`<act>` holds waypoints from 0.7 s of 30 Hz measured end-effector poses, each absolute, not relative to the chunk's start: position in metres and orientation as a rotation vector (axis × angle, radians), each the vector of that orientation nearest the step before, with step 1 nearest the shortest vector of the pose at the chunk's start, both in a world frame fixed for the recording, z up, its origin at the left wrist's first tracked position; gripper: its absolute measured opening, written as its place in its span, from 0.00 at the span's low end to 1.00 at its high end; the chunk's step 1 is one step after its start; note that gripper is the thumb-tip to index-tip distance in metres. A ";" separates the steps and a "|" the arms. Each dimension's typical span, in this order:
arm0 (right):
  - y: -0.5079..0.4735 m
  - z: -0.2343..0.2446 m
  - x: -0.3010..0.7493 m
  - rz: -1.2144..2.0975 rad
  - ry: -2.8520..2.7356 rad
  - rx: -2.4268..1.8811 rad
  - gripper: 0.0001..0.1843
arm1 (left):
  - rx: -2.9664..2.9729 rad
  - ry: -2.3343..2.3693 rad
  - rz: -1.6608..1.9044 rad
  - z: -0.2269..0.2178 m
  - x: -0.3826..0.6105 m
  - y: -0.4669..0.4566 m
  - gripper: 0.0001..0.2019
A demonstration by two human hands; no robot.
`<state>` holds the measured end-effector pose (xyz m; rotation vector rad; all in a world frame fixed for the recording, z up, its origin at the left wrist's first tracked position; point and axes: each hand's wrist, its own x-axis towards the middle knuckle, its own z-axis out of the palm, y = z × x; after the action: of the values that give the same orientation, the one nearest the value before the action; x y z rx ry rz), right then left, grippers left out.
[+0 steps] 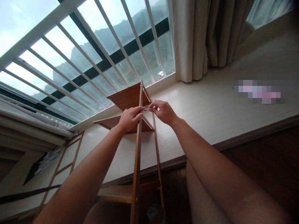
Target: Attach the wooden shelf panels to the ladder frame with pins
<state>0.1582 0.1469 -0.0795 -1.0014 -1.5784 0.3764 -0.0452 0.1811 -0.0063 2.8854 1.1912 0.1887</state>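
Note:
A wooden shelf frame (137,161) with long upright rails and several boards stands in front of me, leaning across the pale ledge. My left hand (131,119) is closed around its near rail, below the top board (128,95), fingertips at the rail's right side. To the right of that rail, my right hand (164,112) pinches a thin, light-coloured rod (146,109) between thumb and fingers. The rod's far end meets the rail beside my left fingertips; its exact kind is too small to tell. A second board (112,122) sits behind my left hand.
Behind the frame is a barred window (112,46) with curtains (191,40) at its right. The pale ledge (198,105) ends at a front edge above dark floor. Another ladder-like wooden frame (76,151) lies at left. A blurred pinkish patch (259,91) is at right.

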 end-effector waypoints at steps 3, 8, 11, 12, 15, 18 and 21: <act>0.147 -0.079 0.159 0.358 -1.602 -1.015 0.04 | 2.881 1.201 0.179 -0.006 -0.045 0.181 0.21; 0.147 -0.080 0.160 0.341 -1.630 -1.067 0.04 | 2.875 1.207 0.182 -0.005 -0.044 0.180 0.20; 0.146 -0.081 0.160 0.311 -1.640 -1.083 0.03 | 2.874 1.202 0.189 -0.005 -0.044 0.180 0.20; 0.145 -0.080 0.160 0.298 -1.646 -1.089 0.03 | 2.873 1.198 0.187 -0.005 -0.044 0.180 0.20; 0.144 -0.079 0.158 0.264 -1.664 -1.114 0.05 | 2.875 1.190 0.191 -0.005 -0.044 0.180 0.20; 0.144 -0.077 0.156 0.237 -1.658 -1.127 0.05 | 2.878 1.198 0.194 -0.005 -0.044 0.180 0.20; 0.143 -0.075 0.155 0.230 -1.652 -1.100 0.06 | 2.880 1.204 0.192 -0.005 -0.045 0.179 0.20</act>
<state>0.1550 0.1426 -0.0755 -1.1005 -1.6522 0.2296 -0.0446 0.1795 -0.0050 2.8795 1.2036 0.1917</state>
